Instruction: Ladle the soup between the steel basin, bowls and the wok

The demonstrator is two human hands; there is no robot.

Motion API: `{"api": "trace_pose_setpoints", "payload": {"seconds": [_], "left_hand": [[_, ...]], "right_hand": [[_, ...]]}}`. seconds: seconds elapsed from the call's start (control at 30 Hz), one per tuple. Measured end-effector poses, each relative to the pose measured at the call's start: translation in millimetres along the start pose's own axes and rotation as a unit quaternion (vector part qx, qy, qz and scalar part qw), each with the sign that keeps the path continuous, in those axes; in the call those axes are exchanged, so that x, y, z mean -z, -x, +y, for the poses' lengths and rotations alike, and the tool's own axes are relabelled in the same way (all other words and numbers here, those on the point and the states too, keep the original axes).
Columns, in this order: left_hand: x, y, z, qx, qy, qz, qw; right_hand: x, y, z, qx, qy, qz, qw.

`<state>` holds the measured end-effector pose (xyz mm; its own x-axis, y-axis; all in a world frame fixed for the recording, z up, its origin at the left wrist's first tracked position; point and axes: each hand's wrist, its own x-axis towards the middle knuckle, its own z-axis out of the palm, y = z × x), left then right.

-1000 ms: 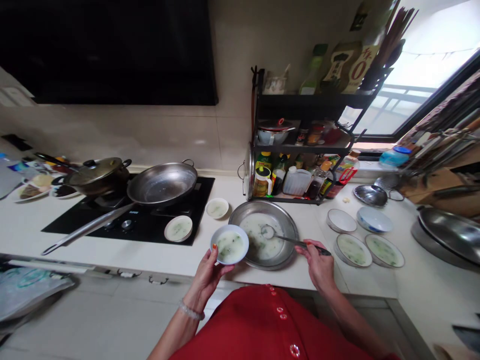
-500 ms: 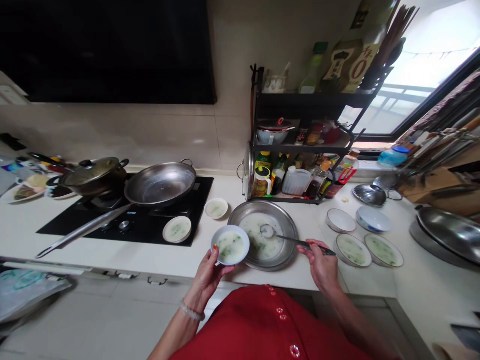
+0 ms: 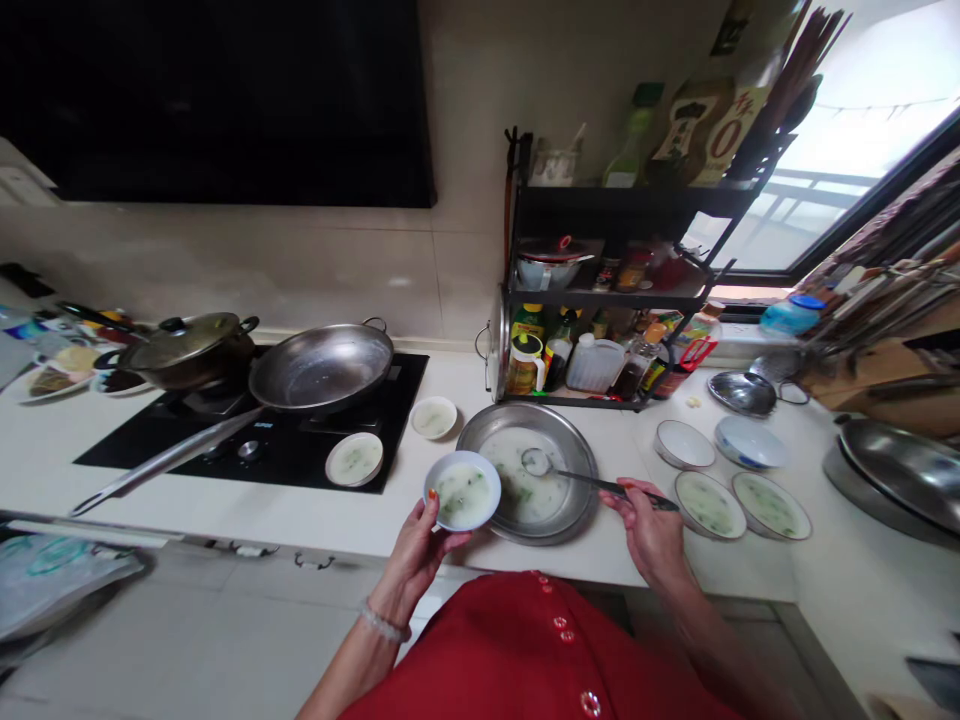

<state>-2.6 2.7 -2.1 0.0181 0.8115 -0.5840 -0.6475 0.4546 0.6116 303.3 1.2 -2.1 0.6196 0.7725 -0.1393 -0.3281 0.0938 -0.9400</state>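
Bowl (image 3: 461, 490): round, white, filled with pale soup; held by the closed left grip (image 3: 415, 552) at the bench (image 3: 300, 512) edge.
Ladle (image 3: 536, 462): thin shiny metal; held by the closed right grip (image 3: 651, 530), dipped in the wide metal pan (image 3: 487, 432).
Change: almost nothing is moved.

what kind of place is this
Most likely a home kitchen: a black cooktop carries a wok and a lidded pot, a rack holds sauce bottles, and the right hand holds a ladle in a metal basin of pale soup.
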Motion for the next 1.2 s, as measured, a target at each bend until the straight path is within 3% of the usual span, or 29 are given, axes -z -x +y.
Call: {"api": "trace_pose_setpoints", "payload": {"seconds": [0.23,0.43,0.6,0.77,0.87,1.0,1.07,1.13,1.2], "left_hand": [[-1.8,-2.0,0.0,-0.003,-0.007,-0.008,1.0],[-5.5,-3.2,-0.4,0.0,-0.003,-0.013,1.0],[-9.5,-3.3,-2.2,0.006,-0.009,-0.022,1.0],[-13.4,-1.5,-2.8,0.009,-0.012,-0.03,0.999],[-13.8,-0.4,-2.0,0.011,-0.006,-0.035,0.999],[-12.1,-1.1,-1.2,0.01,0.01,-0.03,0.999],[-10.9,-2.7,-0.9,0.012,0.018,-0.027,0.999],[-9.8,-4.5,-0.6,0.012,0.02,-0.026,0.999],[-8.7,-6.2,-0.1,0.009,0.019,-0.023,1.0]], "right_hand": [[-4.3,0.1,-11.2,0.005,0.003,0.0,1.0],[-21.6,11.0,-48.3,0.013,-0.003,-0.027,1.0],[-39.4,27.7,-69.5,0.028,0.003,-0.089,0.996],[-44.1,46.9,-58.0,0.058,0.073,-0.182,0.979],[-40.4,58.3,-51.2,0.15,0.159,-0.275,0.936],[-33.8,68.3,-52.0,0.296,0.207,-0.433,0.826],[-31.3,69.7,-52.6,0.322,0.203,-0.46,0.802],[-29.8,67.5,-50.7,0.312,0.193,-0.42,0.83],[-28.7,60.6,-46.0,0.262,0.179,-0.332,0.888]]}}
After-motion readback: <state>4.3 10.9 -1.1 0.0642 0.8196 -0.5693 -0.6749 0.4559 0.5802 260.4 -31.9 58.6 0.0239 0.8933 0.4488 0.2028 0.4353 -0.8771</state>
